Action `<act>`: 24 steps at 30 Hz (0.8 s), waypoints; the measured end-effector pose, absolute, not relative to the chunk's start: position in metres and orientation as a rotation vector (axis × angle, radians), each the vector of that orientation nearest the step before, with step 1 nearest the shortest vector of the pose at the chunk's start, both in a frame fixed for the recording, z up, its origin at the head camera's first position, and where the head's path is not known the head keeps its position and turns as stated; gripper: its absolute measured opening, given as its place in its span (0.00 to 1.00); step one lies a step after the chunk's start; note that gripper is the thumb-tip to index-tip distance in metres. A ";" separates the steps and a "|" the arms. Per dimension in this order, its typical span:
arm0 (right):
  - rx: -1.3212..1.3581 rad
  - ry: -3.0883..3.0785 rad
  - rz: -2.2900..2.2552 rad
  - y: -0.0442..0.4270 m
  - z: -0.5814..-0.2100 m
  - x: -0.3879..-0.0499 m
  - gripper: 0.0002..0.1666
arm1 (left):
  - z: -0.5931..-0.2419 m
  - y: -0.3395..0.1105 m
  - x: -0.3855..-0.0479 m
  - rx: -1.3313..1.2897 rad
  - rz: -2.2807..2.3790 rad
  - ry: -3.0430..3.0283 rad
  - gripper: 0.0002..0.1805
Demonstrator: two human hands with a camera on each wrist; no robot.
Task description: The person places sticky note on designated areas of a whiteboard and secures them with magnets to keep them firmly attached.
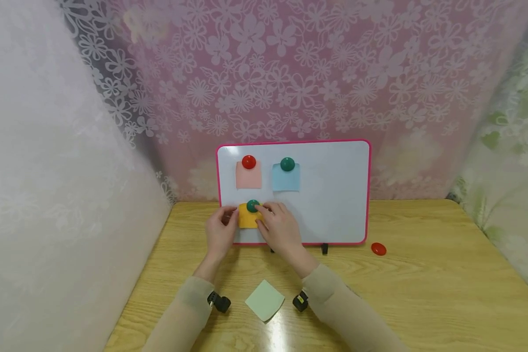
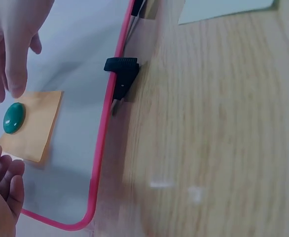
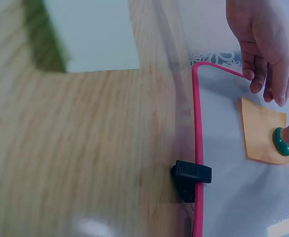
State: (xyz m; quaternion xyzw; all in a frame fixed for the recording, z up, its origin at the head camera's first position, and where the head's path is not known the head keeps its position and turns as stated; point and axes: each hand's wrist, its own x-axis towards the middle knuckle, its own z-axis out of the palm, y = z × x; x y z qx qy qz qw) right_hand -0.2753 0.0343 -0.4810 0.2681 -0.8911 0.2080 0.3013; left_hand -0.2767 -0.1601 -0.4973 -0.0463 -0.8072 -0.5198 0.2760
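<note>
An orange sticky note [image 1: 248, 220] lies flat on the lower left of a pink-framed whiteboard [image 1: 334, 195], with a green round magnet [image 1: 253, 206] on its upper part. My right hand [image 1: 283, 227] is at the magnet's right side. Its fingertip overlaps the magnet in the right wrist view, while the left wrist view shows a small gap. Beside the note's left edge is my left hand [image 1: 221, 230], its fingers loosely bent and holding nothing. Higher on the board, a red magnet [image 1: 248, 162] sits on a pink note [image 1: 248, 177], and another green magnet [image 1: 287, 164] on a blue note [image 1: 286, 179].
A pale green sticky note [image 1: 265, 300] lies on the wooden table [image 1: 422, 293] between the forearms. To the right of the board rests a loose red magnet [image 1: 379, 249]. Black feet [image 1: 324, 249] support the board's lower edge. Patterned walls enclose the table.
</note>
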 end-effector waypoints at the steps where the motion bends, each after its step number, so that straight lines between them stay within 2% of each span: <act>1: 0.711 -2.362 0.557 0.036 -0.482 -0.274 0.24 | -0.498 -0.160 -0.275 -0.127 -1.407 -2.163 0.07; 24: 0.748 -2.377 0.611 0.077 -0.500 -0.252 0.20 | -0.506 -0.149 -0.247 -0.245 -1.515 -2.185 0.05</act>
